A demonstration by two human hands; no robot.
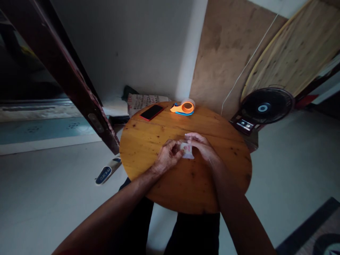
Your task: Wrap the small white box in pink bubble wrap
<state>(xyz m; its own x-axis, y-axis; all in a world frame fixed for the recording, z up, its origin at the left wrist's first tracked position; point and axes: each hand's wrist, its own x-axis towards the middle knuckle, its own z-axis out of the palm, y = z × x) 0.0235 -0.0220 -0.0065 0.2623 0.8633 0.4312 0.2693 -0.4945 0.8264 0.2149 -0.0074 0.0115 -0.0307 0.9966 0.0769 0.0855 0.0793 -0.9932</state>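
Near the middle of the round wooden table (170, 191), a small clear plastic packet (188, 151) with a reddish printed mark lies between my two hands. My left hand (168, 156) pinches its left edge, with the fingers curled. On the other side, my right hand (201, 144) has its thumb and fingertips closed on the packet's upper right edge. The packet's lower end hangs free and spreads a little. Beyond my hands stands an orange and blue tape dispenser (183, 108) with a roll of clear tape.
A phone with a red edge (152, 112) lies at the table's back left. Behind it is a printed sack (145, 101). A black fan (262, 108) stands past the table's right side. A slipper (106, 173) is on the floor at the left.
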